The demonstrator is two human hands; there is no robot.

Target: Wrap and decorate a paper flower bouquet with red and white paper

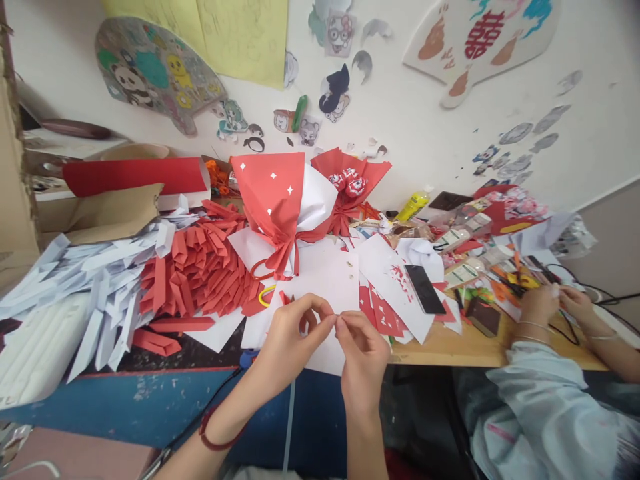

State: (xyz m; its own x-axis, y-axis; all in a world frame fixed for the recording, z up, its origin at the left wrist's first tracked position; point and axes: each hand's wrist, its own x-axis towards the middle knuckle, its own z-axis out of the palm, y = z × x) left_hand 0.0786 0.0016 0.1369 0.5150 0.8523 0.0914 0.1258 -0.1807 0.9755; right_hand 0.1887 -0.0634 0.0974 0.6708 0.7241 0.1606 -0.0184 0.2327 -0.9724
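Note:
My left hand (295,340) and my right hand (363,357) meet over the table's front edge, thumb and forefinger pinched on each. Their fingertips almost touch; anything between them is too small to make out. Just beyond lies a white sheet of paper (325,270). On it stands a red and white paper bouquet wrap (275,207), gathered at its base. Behind, a second red wrap (373,175) holds several round patterned balls (353,183). Yellow-handled scissors (267,295) lie near my left hand, partly hidden. A blue tool with a cord (247,359) sits beside my left wrist.
Heaps of red folded paper strips (200,267) and white folded strips (113,267) cover the left side. A black phone (425,289) and red star-patterned paper (383,313) lie right. A yellow bottle (415,203) stands behind. Another person's hands (543,307) work at far right.

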